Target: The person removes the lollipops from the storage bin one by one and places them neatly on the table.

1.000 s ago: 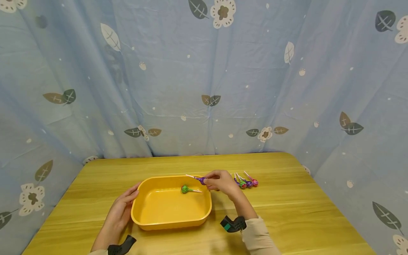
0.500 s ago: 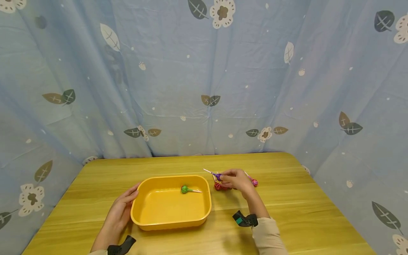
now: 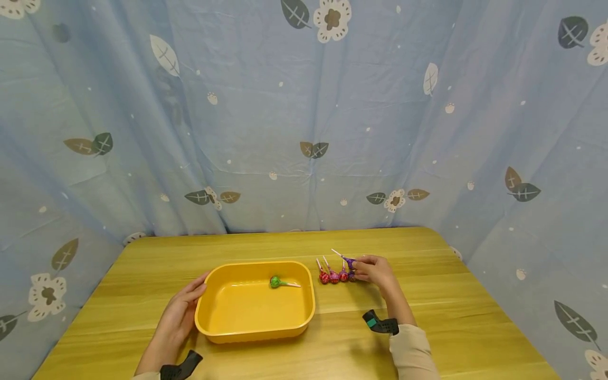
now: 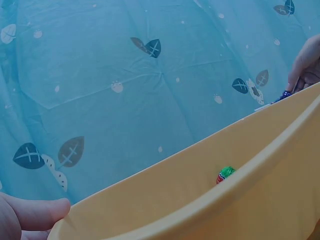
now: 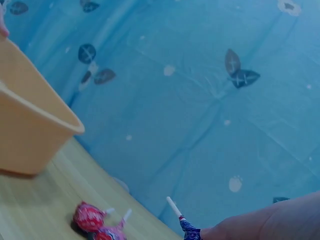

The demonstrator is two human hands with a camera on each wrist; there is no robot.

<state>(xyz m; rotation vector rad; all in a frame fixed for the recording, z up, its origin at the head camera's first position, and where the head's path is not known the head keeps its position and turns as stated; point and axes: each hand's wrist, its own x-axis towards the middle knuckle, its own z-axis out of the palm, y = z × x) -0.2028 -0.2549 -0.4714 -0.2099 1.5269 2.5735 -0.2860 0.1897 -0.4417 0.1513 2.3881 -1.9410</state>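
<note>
My left hand point(image 3: 178, 311) holds the left end of a yellow plastic basin point(image 3: 254, 334), its thumb at the rim in the left wrist view. Inside the basin lies a green-wrapped lollipop point(image 3: 275, 282), its white stick pointing right. My right hand point(image 3: 375, 272) pinches a purple-wrapped lollipop point(image 3: 350, 262) by its head, stick pointing up and left. Right below and left of those fingers, a row of red and pink lollipops point(image 3: 334, 277) lies on the table, sticks toward the back. The right hand hides the rest of the row.
The wooden table point(image 3: 456, 316) carries everything and ends at the back against a blue patterned curtain point(image 3: 266, 116). The basin's right wall stands close to the leftmost red lollipop point(image 5: 89, 216).
My right hand has carried the purple lollipop rightward, from over the basin's right rim to above the row, uncovering the red and pink lollipops. Left hand, basin and green lollipop stay put.
</note>
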